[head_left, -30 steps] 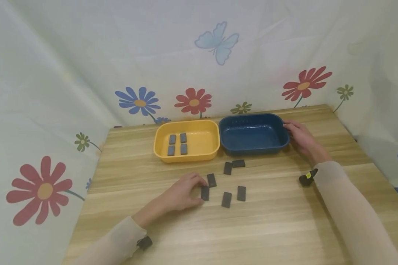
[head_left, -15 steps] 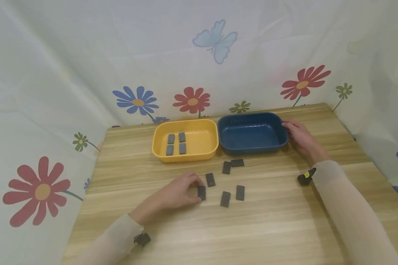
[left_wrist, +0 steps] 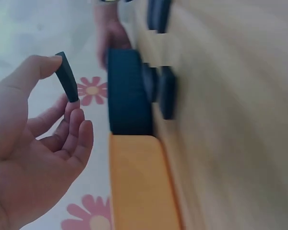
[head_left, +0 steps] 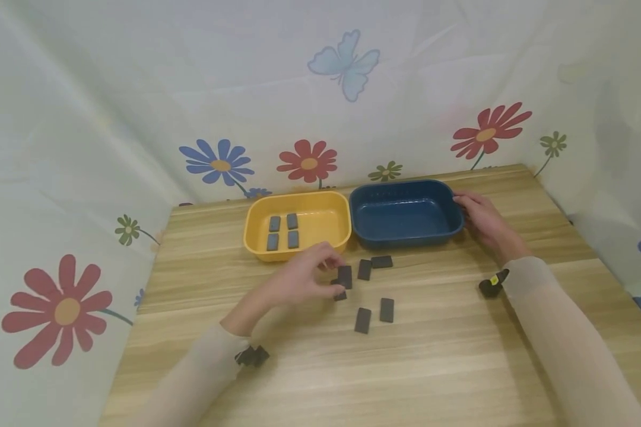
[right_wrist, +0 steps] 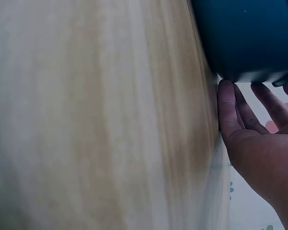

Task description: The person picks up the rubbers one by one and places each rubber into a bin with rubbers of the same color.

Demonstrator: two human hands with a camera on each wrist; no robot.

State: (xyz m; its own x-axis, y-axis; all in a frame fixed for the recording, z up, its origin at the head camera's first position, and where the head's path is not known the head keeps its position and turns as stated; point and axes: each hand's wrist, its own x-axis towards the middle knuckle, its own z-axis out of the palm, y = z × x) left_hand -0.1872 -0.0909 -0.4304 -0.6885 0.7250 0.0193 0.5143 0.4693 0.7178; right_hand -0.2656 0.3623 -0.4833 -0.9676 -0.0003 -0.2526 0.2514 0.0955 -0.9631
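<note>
My left hand [head_left: 304, 279] pinches a dark grey rectangular tile [head_left: 345, 277] between thumb and fingers. In the left wrist view, this tile [left_wrist: 67, 77] is held by its two ends, raised off the table. Partly hidden below it lies another dark tile [head_left: 341, 295]. My right hand [head_left: 486, 222] holds the right end of the blue bin [head_left: 406, 240]; in the right wrist view fingertips [right_wrist: 226, 88] touch the bin's outer wall [right_wrist: 249, 43], and the thumb area is cut off at the frame edge. Left of it stands a yellow bin [head_left: 299, 255] with several grey tiles [head_left: 292, 239] in two rows.
Two tiles [head_left: 364, 270] lie close together in front of the blue bin. Two more tiles [head_left: 362, 320] lie nearer on the wood-grain table [head_left: 432, 367]. Behind the bins hangs a white curtain [head_left: 235, 77] with printed flowers and a butterfly.
My left hand has lifted the tile from the table and carried it up and right, above a neighbouring tile. The right hand stays at the blue bin.
</note>
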